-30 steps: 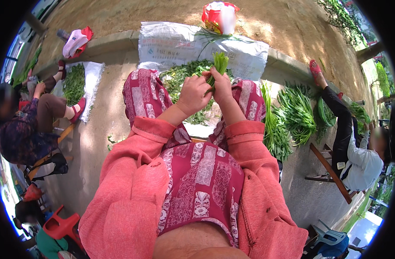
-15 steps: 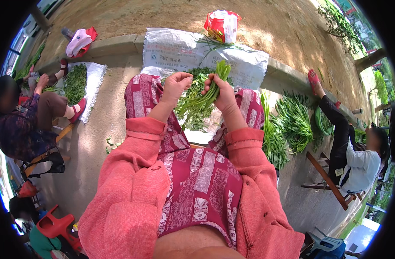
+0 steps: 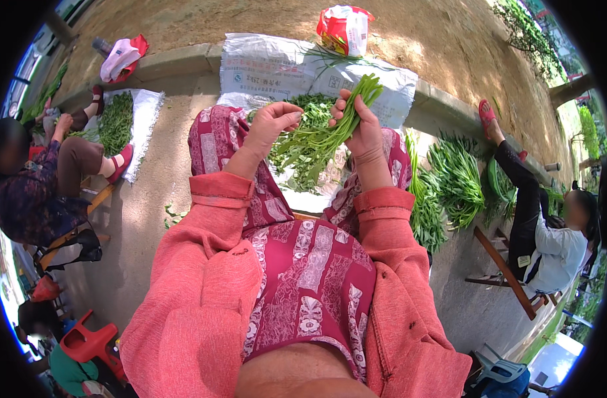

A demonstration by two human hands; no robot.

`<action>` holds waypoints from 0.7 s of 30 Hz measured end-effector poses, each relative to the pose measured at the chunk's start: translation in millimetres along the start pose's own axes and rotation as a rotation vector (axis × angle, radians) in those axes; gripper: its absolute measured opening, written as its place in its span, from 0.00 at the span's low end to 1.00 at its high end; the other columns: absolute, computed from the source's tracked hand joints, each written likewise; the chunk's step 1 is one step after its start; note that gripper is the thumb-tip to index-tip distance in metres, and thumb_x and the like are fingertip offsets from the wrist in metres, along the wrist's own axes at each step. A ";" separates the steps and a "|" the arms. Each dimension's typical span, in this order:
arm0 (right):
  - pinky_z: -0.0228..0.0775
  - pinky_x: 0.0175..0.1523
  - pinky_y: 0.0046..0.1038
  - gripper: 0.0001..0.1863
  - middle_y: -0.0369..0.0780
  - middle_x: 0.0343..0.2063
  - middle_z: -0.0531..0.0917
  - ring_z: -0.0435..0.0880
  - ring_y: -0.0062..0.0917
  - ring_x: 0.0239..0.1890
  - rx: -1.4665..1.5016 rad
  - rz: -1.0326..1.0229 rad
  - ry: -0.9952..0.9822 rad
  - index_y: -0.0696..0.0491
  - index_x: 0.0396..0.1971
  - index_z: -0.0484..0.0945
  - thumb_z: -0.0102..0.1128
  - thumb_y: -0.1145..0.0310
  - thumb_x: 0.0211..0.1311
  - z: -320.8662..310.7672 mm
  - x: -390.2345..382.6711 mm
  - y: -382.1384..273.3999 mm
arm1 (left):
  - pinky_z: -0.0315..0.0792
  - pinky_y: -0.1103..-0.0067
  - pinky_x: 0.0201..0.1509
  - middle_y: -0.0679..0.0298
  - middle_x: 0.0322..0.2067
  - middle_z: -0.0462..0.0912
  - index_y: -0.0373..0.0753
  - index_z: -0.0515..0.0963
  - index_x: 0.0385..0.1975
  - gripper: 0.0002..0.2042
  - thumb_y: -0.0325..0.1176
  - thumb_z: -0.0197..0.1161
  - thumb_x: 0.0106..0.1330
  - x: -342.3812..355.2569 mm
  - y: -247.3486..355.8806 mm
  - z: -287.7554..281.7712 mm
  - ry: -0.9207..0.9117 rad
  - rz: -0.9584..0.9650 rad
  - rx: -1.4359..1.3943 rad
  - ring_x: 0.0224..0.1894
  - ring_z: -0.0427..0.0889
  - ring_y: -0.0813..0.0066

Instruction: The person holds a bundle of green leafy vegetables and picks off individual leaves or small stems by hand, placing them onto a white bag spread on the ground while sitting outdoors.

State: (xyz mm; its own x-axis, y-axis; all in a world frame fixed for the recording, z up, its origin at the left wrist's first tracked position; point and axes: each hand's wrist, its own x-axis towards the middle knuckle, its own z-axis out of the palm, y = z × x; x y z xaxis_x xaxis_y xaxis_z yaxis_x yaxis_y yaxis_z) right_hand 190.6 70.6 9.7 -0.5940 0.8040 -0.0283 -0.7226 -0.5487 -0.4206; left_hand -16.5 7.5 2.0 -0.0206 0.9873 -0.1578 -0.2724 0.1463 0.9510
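A bunch of greens (image 3: 319, 142) is clasped in the curled right hand (image 3: 362, 129) above the leaf pile (image 3: 302, 175), where loose stems could be dropped if the clasp is slackened, while the left hand's (image 3: 275, 126) fingertips are held close together (whether anything is pinched cannot be told).

Green stems (image 3: 327, 140), coral-pink sleeves (image 3: 209, 219)

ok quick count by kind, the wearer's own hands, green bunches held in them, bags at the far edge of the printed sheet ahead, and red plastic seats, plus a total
Wearer's hands: 2 (left hand, right hand)
Green bunch held, in the right hand: 1
Red and white bag: 1
Red plastic seat, lower left: 1
Total: 5
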 end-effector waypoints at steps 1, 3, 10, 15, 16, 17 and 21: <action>0.72 0.37 0.33 0.17 0.39 0.29 0.76 0.74 0.27 0.31 0.002 -0.001 -0.017 0.57 0.46 0.69 0.44 0.60 0.68 -0.5 0.3 -0.4 | 0.73 0.85 0.38 0.67 0.28 0.80 0.35 0.79 0.36 0.07 0.28 0.61 0.60 0.1 0.4 -0.3 -0.011 0.023 0.001 0.31 0.78 0.82; 0.72 0.37 0.33 0.16 0.39 0.29 0.75 0.74 0.27 0.31 0.006 -0.004 -0.051 0.57 0.46 0.69 0.44 0.60 0.67 -2.0 0.7 -0.6 | 0.72 0.85 0.38 0.67 0.28 0.80 0.35 0.79 0.36 0.07 0.28 0.61 0.60 0.2 1.2 -1.2 -0.032 0.069 0.002 0.30 0.77 0.83; 0.74 0.35 0.32 0.16 0.39 0.28 0.75 0.75 0.27 0.29 -0.052 -0.007 0.001 0.57 0.45 0.69 0.44 0.60 0.67 1.5 -0.3 0.8 | 0.70 0.85 0.41 0.66 0.36 0.78 0.35 0.78 0.40 0.10 0.28 0.61 0.59 -6.9 6.5 12.0 -0.178 0.314 0.434 0.36 0.77 0.79; 0.74 0.33 0.32 0.16 0.38 0.27 0.75 0.74 0.27 0.27 -0.103 0.004 0.014 0.57 0.44 0.69 0.44 0.60 0.67 6.1 -1.1 3.1 | 0.69 0.81 0.42 0.64 0.30 0.78 0.35 0.79 0.35 0.10 0.26 0.65 0.52 -10.3 3.1 18.0 -0.255 0.327 0.579 0.35 0.77 0.77; 0.74 0.33 0.32 0.16 0.38 0.26 0.74 0.73 0.26 0.27 -0.102 0.003 0.007 0.57 0.44 0.69 0.44 0.60 0.67 5.3 -1.1 3.0 | 0.69 0.80 0.42 0.65 0.29 0.79 0.34 0.79 0.33 0.09 0.26 0.66 0.52 -10.7 3.3 18.5 -0.254 0.258 0.548 0.35 0.77 0.77; 0.73 0.32 0.31 0.15 0.38 0.26 0.74 0.73 0.26 0.26 -0.100 0.003 -0.001 0.57 0.43 0.69 0.44 0.60 0.67 3.8 -1.0 2.7 | 0.68 0.80 0.40 0.66 0.25 0.78 0.34 0.80 0.29 0.06 0.25 0.66 0.51 -11.2 4.9 19.4 -0.219 0.311 0.567 0.32 0.76 0.78; 0.73 0.30 0.30 0.14 0.37 0.25 0.73 0.71 0.24 0.23 -0.121 -0.005 0.027 0.57 0.42 0.69 0.45 0.61 0.67 -0.5 0.0 2.6 | 0.68 0.82 0.38 0.66 0.25 0.77 0.34 0.80 0.28 0.05 0.25 0.66 0.51 -9.8 4.3 16.7 -0.209 0.385 0.599 0.31 0.75 0.79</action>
State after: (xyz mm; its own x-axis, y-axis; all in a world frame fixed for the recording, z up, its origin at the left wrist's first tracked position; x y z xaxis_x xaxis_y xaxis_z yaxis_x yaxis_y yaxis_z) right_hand 188.9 69.2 8.2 -0.5796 0.8134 -0.0501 -0.6766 -0.5146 -0.5267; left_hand -1.5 -0.5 12.1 0.1914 0.9582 0.2127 0.2898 -0.2622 0.9205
